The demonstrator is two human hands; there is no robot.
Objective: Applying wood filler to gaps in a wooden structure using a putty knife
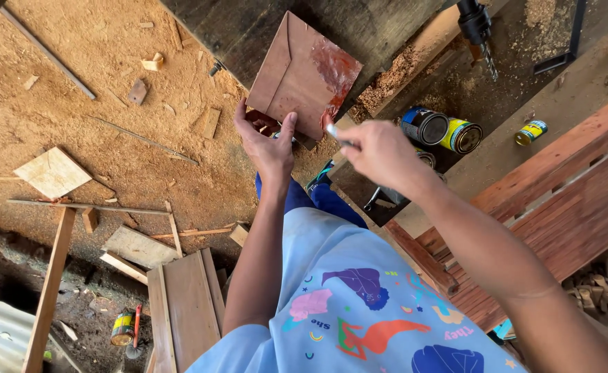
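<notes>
A pale blue shirt (359, 304) with coloured figures printed on it fills the bottom of the view, nearest the camera, with both bare forearms reaching up from it toward a square wooden panel (297, 72). The panel is the landmark: it is tilted, brown, with a wet reddish patch on its right corner.

The left hand (266, 141) grips the panel's lower edge, fingers (243, 117) behind and thumb in front, closed on the wood. The right hand (380, 152), just right of the panel's lower corner, has its fingers pinched narrowly around a small brush (333, 131), whose red tip touches the panel's lower right edge.

Right of the panel, two open tins (442, 128) lie on their sides on the counter (525, 166), with a smaller yellow tin (530, 132) further right. Above them a drill bit (487, 59) hangs down. Reddish slatted boards (566, 207) lie below and to the right of the tins.

Left of the panel, the sawdust-covered floor (76, 103) carries wood offcuts, and planks (190, 304) lie well below it.
</notes>
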